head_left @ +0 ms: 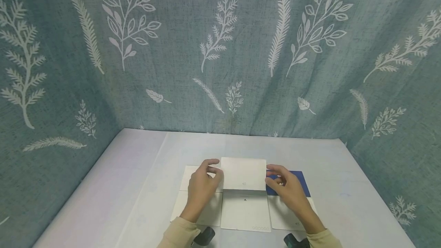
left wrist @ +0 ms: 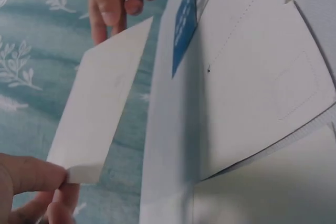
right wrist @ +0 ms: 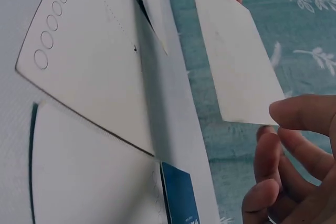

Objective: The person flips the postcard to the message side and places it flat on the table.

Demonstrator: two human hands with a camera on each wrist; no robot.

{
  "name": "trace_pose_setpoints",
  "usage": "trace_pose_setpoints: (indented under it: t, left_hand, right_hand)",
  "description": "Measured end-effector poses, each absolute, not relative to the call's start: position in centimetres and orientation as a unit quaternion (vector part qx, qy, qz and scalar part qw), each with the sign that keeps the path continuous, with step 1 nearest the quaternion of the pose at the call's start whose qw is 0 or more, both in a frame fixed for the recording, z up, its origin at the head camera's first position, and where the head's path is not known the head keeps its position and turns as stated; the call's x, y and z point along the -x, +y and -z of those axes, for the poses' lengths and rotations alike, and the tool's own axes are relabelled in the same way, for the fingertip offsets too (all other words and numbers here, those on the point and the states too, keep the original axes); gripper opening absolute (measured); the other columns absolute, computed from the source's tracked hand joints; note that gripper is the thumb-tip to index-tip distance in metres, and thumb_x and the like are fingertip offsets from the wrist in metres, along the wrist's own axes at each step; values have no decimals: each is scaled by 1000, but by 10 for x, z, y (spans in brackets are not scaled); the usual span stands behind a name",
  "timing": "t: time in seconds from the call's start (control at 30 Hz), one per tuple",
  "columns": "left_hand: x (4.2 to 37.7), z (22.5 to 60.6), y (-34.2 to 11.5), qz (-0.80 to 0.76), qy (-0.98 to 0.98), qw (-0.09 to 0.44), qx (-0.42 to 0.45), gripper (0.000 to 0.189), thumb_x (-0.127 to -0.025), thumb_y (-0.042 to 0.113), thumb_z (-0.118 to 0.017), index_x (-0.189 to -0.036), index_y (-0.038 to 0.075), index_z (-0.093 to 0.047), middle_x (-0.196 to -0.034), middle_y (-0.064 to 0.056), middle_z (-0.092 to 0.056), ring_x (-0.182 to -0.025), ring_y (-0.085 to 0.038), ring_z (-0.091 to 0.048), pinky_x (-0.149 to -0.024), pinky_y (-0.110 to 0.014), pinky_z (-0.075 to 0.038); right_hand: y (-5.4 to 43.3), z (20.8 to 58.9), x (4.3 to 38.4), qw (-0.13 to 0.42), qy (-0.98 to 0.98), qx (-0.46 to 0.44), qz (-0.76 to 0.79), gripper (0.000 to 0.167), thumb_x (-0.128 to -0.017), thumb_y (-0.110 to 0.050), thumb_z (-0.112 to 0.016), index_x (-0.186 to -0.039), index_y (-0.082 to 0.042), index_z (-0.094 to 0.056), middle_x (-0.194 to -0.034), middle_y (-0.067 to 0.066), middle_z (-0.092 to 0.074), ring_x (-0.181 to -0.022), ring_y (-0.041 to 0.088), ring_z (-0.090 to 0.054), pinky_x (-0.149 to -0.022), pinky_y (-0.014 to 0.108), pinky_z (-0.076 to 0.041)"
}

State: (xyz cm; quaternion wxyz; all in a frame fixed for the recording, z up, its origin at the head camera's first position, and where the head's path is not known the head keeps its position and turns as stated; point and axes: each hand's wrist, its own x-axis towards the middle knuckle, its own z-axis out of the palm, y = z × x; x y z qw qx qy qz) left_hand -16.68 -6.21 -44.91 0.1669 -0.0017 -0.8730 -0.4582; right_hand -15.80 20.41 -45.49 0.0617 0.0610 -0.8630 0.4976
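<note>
The white table (head_left: 144, 186) in front of you bears a spread of flat cards, and you hold one white card (head_left: 243, 174) raised above them. Taking that raised card as the clock's centre, a wide card (head_left: 245, 213) lies at six o'clock, with a row of small circles at its own five o'clock corner. A blue card (head_left: 300, 180) lies at three o'clock and a lower-right card (head_left: 280, 214) between four and five; an upper-left card (head_left: 188, 174) lies at nine and a lower-left card (head_left: 212, 214) between seven and eight.

Your hands cover parts of the cards on either side, and the raised one hides the far edge of the wide card. The tiny print is too small to read. Both sleeves (head_left: 180, 233) and the dark wrist devices (head_left: 204, 236) are cut off at the bottom of the head view.

Your left hand (head_left: 203, 185) reaches in from seven o'clock and pinches the raised card's nine o'clock edge between thumb and fingers. Your right hand (head_left: 287, 188) comes from five o'clock and pinches its three o'clock edge, thumb on the near face.
</note>
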Motion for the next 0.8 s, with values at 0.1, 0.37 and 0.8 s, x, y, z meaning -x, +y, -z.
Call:
trace_pose_setpoints:
  t: [0.1, 0.37, 0.8]
  left_hand:
    - [168, 446, -60, 453, -871, 191, 7, 26, -87, 14, -70, -112, 16, -74, -84, 4, -74, -45, -5, -43, -39, -23, -31]
    - [171, 438, -55, 419, -875, 238, 34, 25, -88, 17, -73, -114, 17, -75, -87, 7, -74, -51, -3, -47, -40, -23, -33]
    - [179, 435, -49, 406, -874, 264, 43, 36, -87, 14, -75, -123, 19, -72, -84, 7, -74, -51, -3, -46, -40, -22, -32]
  right_hand:
    - [203, 454, 159, 78, -862, -61, -498, 44, -93, -23, -74, -136, -17, -62, -117, 3, -70, -88, 17, -62, -66, 27, -48]
    - [201, 447, 161, 130, -852, -54, -504, 45, -95, -19, -72, -139, -20, -61, -122, 2, -69, -90, 15, -63, -77, 28, -49]
    - [199, 444, 164, 196, -824, -72, -527, 41, -95, -22, -73, -135, -18, -65, -119, 4, -69, -85, 12, -62, -72, 23, -48]
